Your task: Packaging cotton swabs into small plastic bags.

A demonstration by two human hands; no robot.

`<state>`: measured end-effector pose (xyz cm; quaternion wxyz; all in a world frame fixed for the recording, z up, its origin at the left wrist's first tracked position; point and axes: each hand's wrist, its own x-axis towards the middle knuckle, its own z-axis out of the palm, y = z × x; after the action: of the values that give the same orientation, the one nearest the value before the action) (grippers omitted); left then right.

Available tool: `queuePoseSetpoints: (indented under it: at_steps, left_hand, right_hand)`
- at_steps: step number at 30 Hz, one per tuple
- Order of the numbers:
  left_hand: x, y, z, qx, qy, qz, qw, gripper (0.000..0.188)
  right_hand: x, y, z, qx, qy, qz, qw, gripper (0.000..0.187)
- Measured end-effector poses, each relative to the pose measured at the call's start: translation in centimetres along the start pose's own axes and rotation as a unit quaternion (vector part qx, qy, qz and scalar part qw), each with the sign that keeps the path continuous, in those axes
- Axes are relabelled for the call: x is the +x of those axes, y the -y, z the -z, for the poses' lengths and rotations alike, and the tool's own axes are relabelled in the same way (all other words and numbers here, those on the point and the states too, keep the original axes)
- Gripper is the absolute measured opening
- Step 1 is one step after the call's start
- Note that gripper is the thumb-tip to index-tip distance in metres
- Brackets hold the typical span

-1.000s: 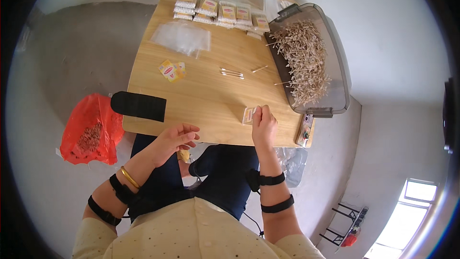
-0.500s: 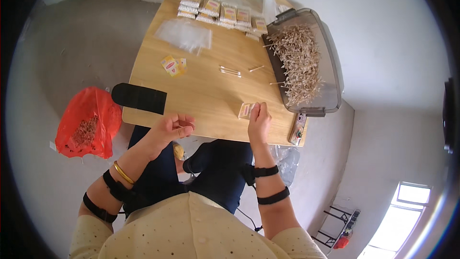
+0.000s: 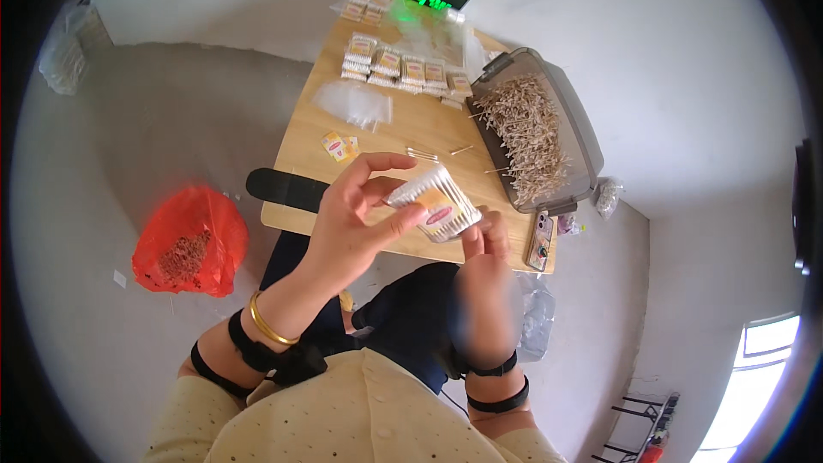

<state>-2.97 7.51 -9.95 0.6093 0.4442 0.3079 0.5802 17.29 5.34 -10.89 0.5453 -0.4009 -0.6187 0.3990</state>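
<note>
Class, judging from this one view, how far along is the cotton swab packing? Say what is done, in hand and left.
Done: filled packs lie in rows at the table's far end. In hand: left hand and right hand hold one small packet of swabs above the table edge. Left: a grey bin heaped with loose swabs, and empty clear bags.
</note>
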Motion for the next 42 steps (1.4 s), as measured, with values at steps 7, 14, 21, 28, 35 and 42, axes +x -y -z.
queuePoseSetpoints:
  at_steps: [7,14,21,28,35,42]
  left_hand:
    - [-4.9,-6.0,-2.3,0.263,0.073,-0.246,0.93,0.049]
    - [-7.2,-8.7,-2.9,0.364,0.118,-0.388,0.838,0.047]
    - [-8.5,-10.0,-3.4,0.355,0.136,-0.41,0.829,0.036]
    - [-9.1,-11.2,-5.0,0.342,0.163,-0.358,0.853,0.034]
    - [-9.7,-12.1,-6.3,0.427,0.149,-0.424,0.784,0.03]
    - [-9.8,-13.0,-7.0,0.476,0.154,-0.431,0.751,0.03]
  right_hand:
    - [-2.5,3.3,-1.2,0.11,0.038,-0.023,0.993,0.014]
    - [-4.0,6.6,-2.4,0.137,0.074,-0.018,0.988,0.031]
    - [-5.1,8.6,-2.8,0.067,0.052,0.049,0.995,0.025]
    - [-5.9,10.0,-2.4,0.1,0.032,0.022,0.994,0.018]
    - [-6.2,10.3,-2.0,0.036,0.039,0.059,0.997,0.021]
    - [-6.1,15.7,-0.2,-0.033,0.073,0.145,0.986,0.035]
